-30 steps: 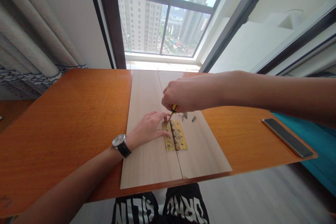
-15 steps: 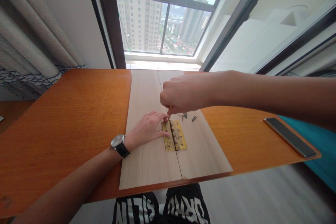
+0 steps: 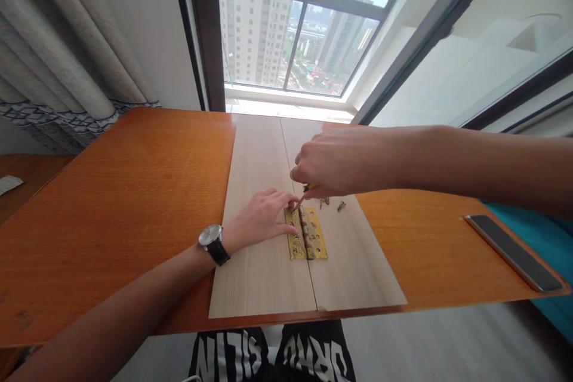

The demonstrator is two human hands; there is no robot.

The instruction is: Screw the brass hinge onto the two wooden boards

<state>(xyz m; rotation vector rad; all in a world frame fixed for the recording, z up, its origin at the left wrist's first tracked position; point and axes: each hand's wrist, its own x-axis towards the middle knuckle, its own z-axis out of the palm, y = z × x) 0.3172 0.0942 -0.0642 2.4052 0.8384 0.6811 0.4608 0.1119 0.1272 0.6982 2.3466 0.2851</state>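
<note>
A brass hinge lies spread flat across the seam between two pale wooden boards. My left hand rests at the hinge's left leaf, thumb and forefinger apart, its fingertips by the upper hole. In my right hand is a screwdriver with a yellow handle, mostly hidden by the fist. Its shaft slants down to the upper part of the left leaf, next to my left fingertips. Whether a screw sits under the tip is too small to tell. Several loose screws lie on the right board.
The boards lie on an orange-brown wooden table whose front edge is close to my legs. A dark, flat inset strip is at the table's right end. Beyond the table stand a window and, to the left, a curtain.
The view has shifted, so the whole scene sits slightly further right. My right fist has turned a little, showing more of the screwdriver's yellow handle. My left hand stays at the hinge.
</note>
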